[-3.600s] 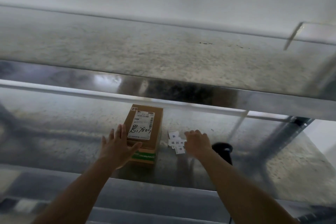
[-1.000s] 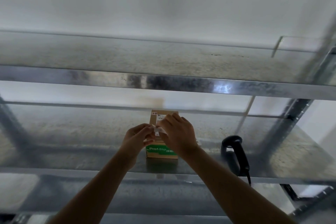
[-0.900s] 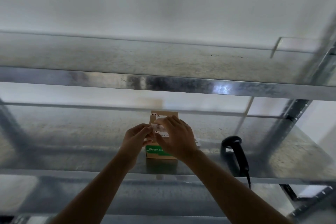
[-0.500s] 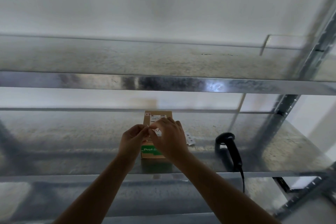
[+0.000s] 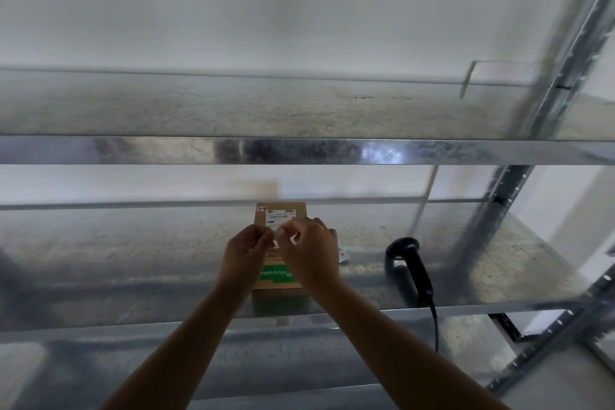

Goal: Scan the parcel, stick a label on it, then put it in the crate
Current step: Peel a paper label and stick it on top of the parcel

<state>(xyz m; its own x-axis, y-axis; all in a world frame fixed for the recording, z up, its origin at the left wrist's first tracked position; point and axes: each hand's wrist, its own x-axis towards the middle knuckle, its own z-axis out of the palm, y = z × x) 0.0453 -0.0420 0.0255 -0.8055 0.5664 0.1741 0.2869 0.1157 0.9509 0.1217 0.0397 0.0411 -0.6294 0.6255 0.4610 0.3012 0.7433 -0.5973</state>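
Seen from the head camera, a small cardboard parcel (image 5: 280, 245) sits on a galvanised metal shelf (image 5: 133, 263), its printed shipping label facing up and a green band across its near end. Both hands meet just above it: the left hand (image 5: 245, 251) and right hand (image 5: 311, 251) pinch a small white label (image 5: 277, 234) between their fingertips. A black handheld scanner (image 5: 410, 265) rests on the shelf to the parcel's right, its cable hanging over the front edge.

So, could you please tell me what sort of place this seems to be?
Probably a parcel-handling stockroom: bare metal shelving, a cardboard parcel with a barcode label, and a corded handheld scanner beside it.
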